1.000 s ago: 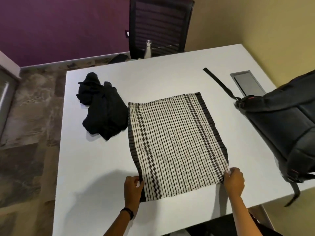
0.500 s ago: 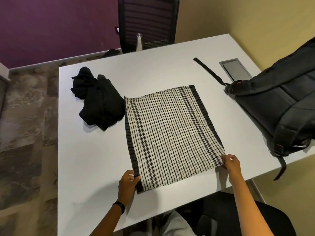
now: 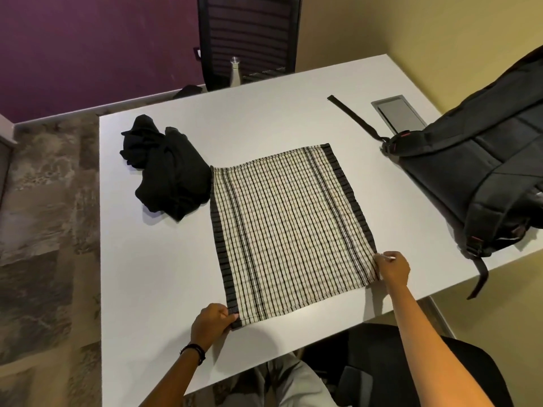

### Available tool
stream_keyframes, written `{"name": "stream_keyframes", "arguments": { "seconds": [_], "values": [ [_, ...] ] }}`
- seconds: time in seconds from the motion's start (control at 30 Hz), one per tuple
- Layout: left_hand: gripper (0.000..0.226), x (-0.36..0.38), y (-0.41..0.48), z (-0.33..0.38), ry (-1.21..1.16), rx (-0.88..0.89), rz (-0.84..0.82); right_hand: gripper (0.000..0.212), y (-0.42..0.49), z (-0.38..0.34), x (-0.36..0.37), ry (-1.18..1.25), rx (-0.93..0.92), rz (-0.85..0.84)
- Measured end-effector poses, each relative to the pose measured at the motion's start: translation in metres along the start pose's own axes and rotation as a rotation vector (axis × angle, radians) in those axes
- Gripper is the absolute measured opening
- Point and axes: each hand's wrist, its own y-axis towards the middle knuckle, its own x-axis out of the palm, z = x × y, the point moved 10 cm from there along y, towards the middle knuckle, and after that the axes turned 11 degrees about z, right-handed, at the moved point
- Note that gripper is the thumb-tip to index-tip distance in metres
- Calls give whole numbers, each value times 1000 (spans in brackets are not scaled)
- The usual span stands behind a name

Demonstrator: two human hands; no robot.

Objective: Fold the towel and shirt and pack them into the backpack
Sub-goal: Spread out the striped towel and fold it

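A black-and-white checked towel [image 3: 289, 227] lies flat in the middle of the white table [image 3: 152, 283]. My left hand [image 3: 212, 322] pinches its near left corner, and my right hand [image 3: 392, 268] pinches its near right corner. A crumpled black shirt [image 3: 167, 171] sits just left of the towel, touching its far left corner. A black backpack [image 3: 482, 171] lies on the table's right side, partly over the edge, with one strap [image 3: 354, 117] stretched across the tabletop.
A grey cable hatch [image 3: 398, 113] is set into the table behind the backpack. A black office chair [image 3: 249, 33] with a metal bottle [image 3: 235, 70] on it stands at the far edge. Another black chair [image 3: 382, 365] is under me.
Both hands keep hold of the towel's near corners. The towel now lies slightly nearer the front edge, and the view has shifted down.
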Motion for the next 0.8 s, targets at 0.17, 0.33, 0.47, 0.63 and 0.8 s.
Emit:
{"name": "stream_keyframes", "arguments": {
  "seconds": [0.17,0.33,0.47,0.63,0.8],
  "values": [
    [37,-2,0,0,53,25,20,24,-32,-17,28,-253,-245,-124],
    [38,0,3,-3,80,38,1,19,-91,-59,12,-290,-711,121],
    [37,3,5,-5,64,37,-22,13,-106,-38,33,-159,-710,-91],
    [28,7,10,-12,78,26,-95,16,-77,-9,2,219,-201,82],
    [26,11,12,-13,97,27,-143,24,-66,-15,5,191,-142,49]
  ]
}}
